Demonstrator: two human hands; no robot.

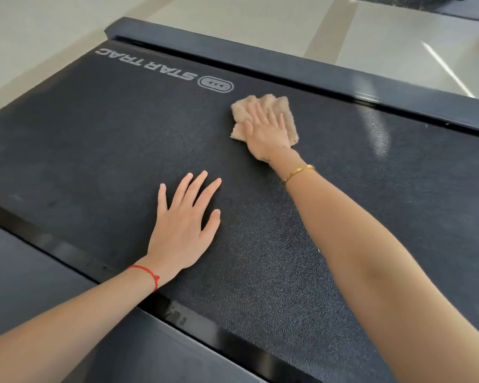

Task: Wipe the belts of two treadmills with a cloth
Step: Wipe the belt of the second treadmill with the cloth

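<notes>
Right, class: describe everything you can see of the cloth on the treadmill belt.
The cloth is a small beige piece of what looks like fluffy terry fabric, crumpled and folded rather than spread flat. It lies on the dark textured treadmill belt, near the far side rail and just right of the printed logo. The right hand presses flat on it with straight fingers, covering its middle; its edges show around the hand.

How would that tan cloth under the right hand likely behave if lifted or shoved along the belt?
The cloth looks fluffy and crumpled, so it would probably droop limply if lifted. It seems light, flattened easily beneath the right hand. Pushed across the grainy belt, it may drag and bunch rather than glide, since its edges already fold unevenly.
</notes>
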